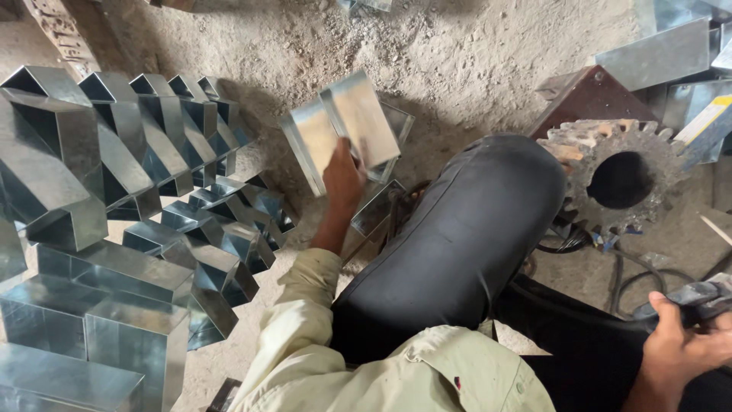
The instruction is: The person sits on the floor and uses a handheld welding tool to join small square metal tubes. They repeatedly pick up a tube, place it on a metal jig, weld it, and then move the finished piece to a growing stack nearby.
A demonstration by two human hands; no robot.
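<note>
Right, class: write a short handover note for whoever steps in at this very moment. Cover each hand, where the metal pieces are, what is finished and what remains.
Left hand: holds a folded sheet-metal piece up over the dirt floor.
Right hand: grips a grey tool handle by the right knee; which tool it is cannot be told.
Done: folded metal boxes lie in rows to the left.
Left: the held piece is not yet with the rows; flat sheets lie at upper right beside a toothed gear wheel.
</note>
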